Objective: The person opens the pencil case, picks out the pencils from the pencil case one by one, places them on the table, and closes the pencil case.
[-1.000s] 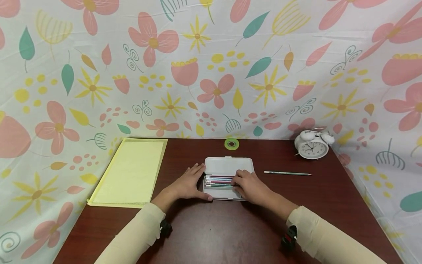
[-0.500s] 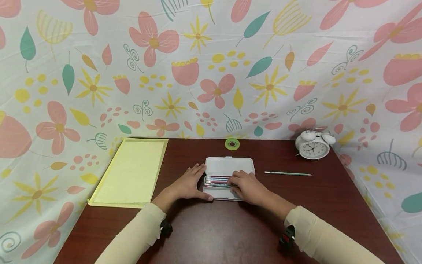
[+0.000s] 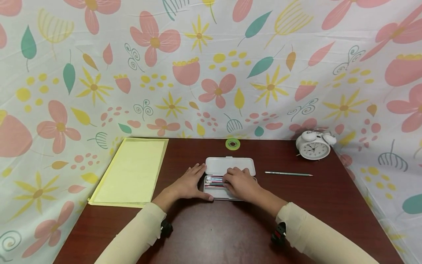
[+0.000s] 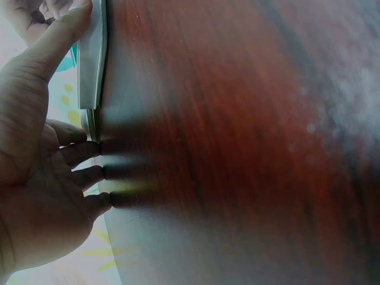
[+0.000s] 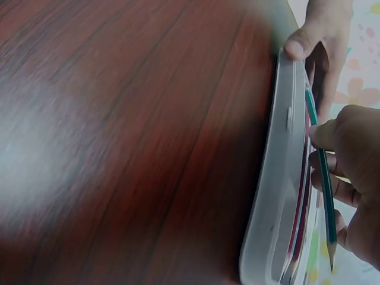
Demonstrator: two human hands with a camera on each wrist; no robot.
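Note:
A white pencil case lies with its lid folded back, and several pencils are lined up inside. My left hand braces its left end, fingers straight along the side and thumb on the front corner; the left wrist view shows the thumb on the case wall. Over the case's right half, my right hand pinches a green pencil between thumb and fingers. In the right wrist view that pencil lies at a slant over the others, its sharpened tip past the fingers. The right hand hides part of the case.
Another green pencil lies on the table to the right. A green tape roll is behind the case, and a white alarm clock stands at the back right. At left lies a yellow zip pouch. Floral cloth hangs behind.
My right hand has slid left over the case, covering more of the pencils and showing more of the case's right end. My left hand has stayed in place.

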